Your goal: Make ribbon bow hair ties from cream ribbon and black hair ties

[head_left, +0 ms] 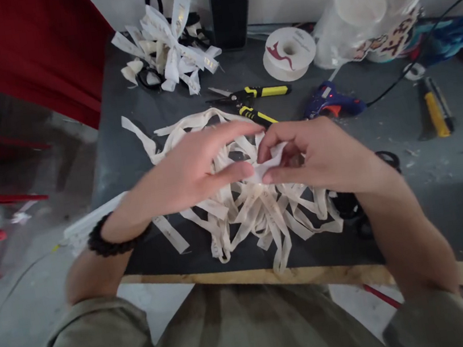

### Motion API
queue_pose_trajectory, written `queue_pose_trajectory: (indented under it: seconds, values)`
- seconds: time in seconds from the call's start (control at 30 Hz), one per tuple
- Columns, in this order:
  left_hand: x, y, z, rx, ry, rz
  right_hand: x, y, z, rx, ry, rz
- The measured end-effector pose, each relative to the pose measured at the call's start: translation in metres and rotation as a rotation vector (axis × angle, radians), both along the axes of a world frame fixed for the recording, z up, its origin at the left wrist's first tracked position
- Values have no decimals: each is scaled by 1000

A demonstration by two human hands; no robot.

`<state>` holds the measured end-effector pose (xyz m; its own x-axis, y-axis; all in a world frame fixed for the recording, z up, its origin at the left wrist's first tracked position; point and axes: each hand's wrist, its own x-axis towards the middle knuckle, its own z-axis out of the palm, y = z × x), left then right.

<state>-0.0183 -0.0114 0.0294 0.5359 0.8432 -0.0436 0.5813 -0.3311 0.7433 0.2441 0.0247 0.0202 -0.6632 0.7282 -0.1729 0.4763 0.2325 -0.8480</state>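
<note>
My right hand [315,153] pinches a short piece of white ribbon [272,162] between thumb and fingers. My left hand [200,166] is beside it, fingers stretched out and thumb apart from them. The left thumb tip touches or nearly touches the ribbon's left end, and the left index fingertip is close to the right hand. Its other fingers are hidden behind. Under both hands lies a tangled pile of cream ribbon strips [263,215] with faint printed lettering.
Behind the hands lie yellow-black snips [263,92], a ribbon spool [289,53] and a blue glue gun [331,101] with a cord. White bows [174,43] with black hair ties are heaped at back left. A yellow cutter [437,110] lies right. The table's wooden edge [254,273] runs in front.
</note>
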Motion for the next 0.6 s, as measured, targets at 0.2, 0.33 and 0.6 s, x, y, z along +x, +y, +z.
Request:
queue_pose_trajectory:
  seconds: [0.2,0.33,0.6]
  values:
    - [19,-5,-26,-419,-226,65,-3,-2,-13,26,-33,-97]
    - [15,-2,-25,-435,-134,109,7,16,-29,141,-132,-89]
    - [21,-2,-42,-516,-240,4,-6,30,-66,512,-515,-148]
